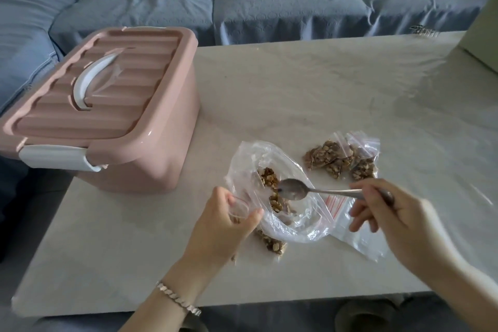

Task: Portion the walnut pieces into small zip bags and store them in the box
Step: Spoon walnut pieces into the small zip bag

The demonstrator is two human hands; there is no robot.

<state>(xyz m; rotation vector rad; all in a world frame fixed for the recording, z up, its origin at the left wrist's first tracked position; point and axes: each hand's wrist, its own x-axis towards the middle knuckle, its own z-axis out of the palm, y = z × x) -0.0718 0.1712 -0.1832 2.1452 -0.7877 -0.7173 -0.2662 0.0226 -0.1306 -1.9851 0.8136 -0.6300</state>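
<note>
Pinches the open mouth of a small zip bag point(238, 207) between thumb and fingers of the left hand point(223, 226), near the counter's point(323, 83) front edge. Grips a spoon point(293, 189) by its handle in the right hand point(390, 219), fingers curled round it, bowl above the walnut pieces point(268, 180) in a large clear bag point(296, 229) lying open mid-counter. Shows filled zip bags point(342, 159) just behind, flat empty ones point(350, 232) beneath the spoon handle, and a pink box point(121, 121), lid on, at the left edge.
</note>
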